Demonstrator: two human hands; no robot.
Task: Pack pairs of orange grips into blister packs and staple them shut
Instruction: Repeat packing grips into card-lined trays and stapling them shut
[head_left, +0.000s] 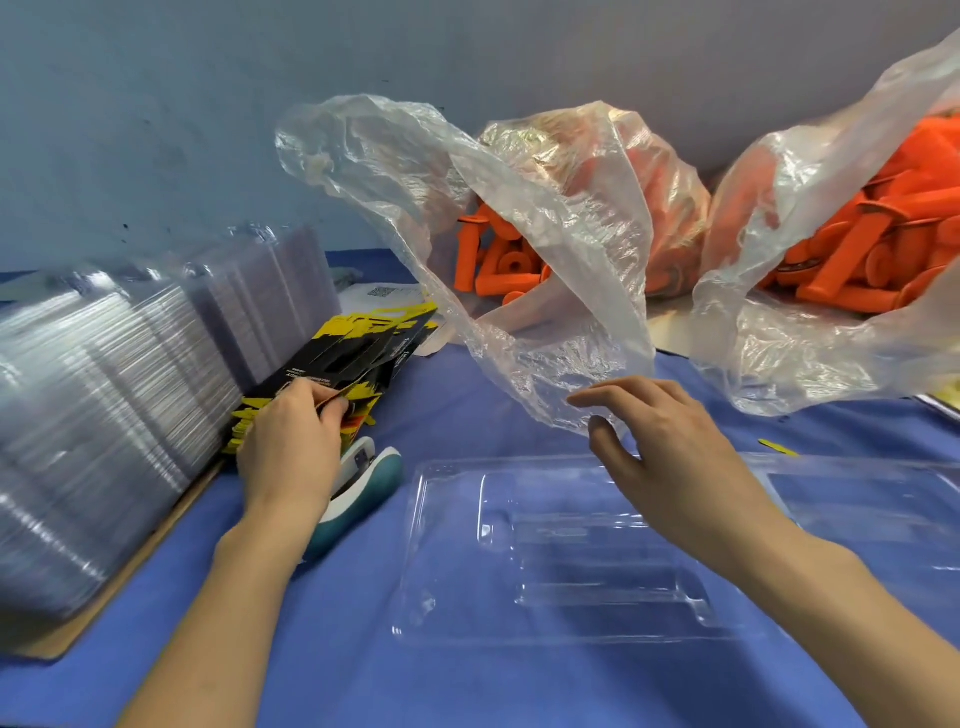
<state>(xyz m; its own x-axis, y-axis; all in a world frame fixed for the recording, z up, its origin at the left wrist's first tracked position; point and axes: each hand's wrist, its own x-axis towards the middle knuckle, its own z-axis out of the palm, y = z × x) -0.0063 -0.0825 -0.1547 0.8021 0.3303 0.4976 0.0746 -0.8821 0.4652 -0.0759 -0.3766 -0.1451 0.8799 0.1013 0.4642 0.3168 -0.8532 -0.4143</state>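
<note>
An open clear blister pack (561, 551) lies flat on the blue cloth in front of me, with nothing in it. My left hand (291, 441) pinches the top card of a leaning stack of black-and-yellow insert cards (358, 343). My right hand (654, 441) hovers above the pack's far edge with relaxed fingers, its fingertips close to the hanging edge of a clear plastic bag (519, 249). Orange grips (498, 265) lie heaped inside that bag, and more orange grips (872, 249) fill a second bag at the right.
A teal-and-white stapler (363, 483) lies just right of my left wrist. Tall stacks of clear blister shells (104, 405) stand at the left on cardboard. A grey-blue wall closes the back. White papers (384, 296) lie behind the cards.
</note>
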